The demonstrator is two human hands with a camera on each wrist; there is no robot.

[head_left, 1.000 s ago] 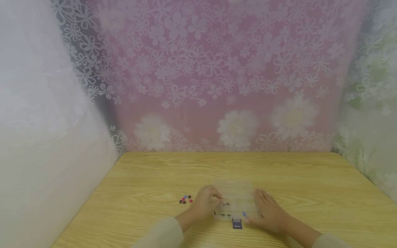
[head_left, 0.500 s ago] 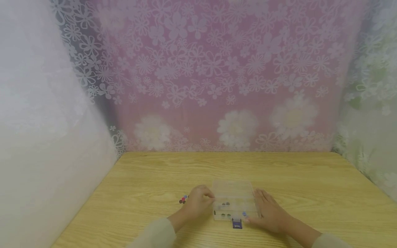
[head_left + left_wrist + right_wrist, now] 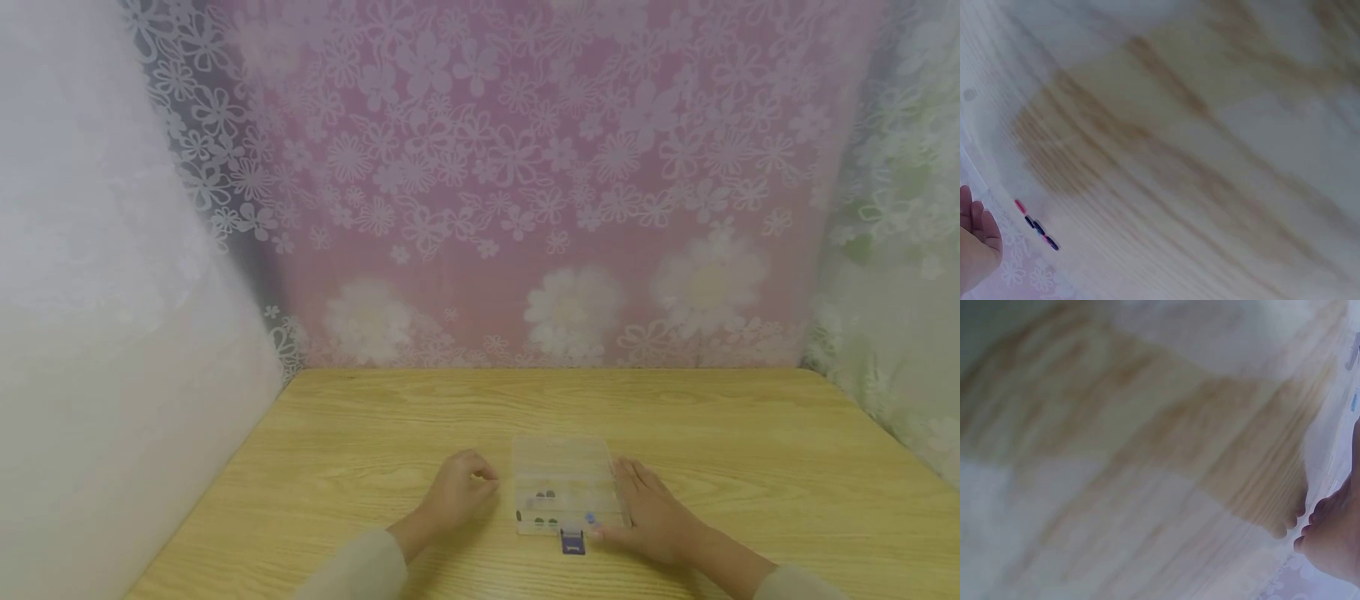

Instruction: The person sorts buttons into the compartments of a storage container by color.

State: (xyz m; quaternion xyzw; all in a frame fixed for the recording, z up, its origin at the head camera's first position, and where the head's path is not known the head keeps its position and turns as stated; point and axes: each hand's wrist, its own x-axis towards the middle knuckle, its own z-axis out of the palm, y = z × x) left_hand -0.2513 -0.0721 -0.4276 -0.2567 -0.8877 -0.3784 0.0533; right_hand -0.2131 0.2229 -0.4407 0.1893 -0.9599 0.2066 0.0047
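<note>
A clear plastic box with compartments stands on the table, a purple latch at its front. Dark green discs and a small blue piece show inside. Left of the box is my left hand, its fingers bent and thumb and index tips close together; I cannot tell whether a tiny piece is between them. My right hand rests along the box's right side, fingers straight, thumb at the front corner. In the left wrist view several small red and dark discs lie beside the left hand.
The wood-grain table reaches back to a pink flowered cloth. A pale cloth hangs on the left, another flowered one on the right. The head view has the loose discs hidden behind the left hand.
My left hand has moved left from over the box's left edge to the table beside it, covering the loose discs in the head view. The right hand and box have stayed put.
</note>
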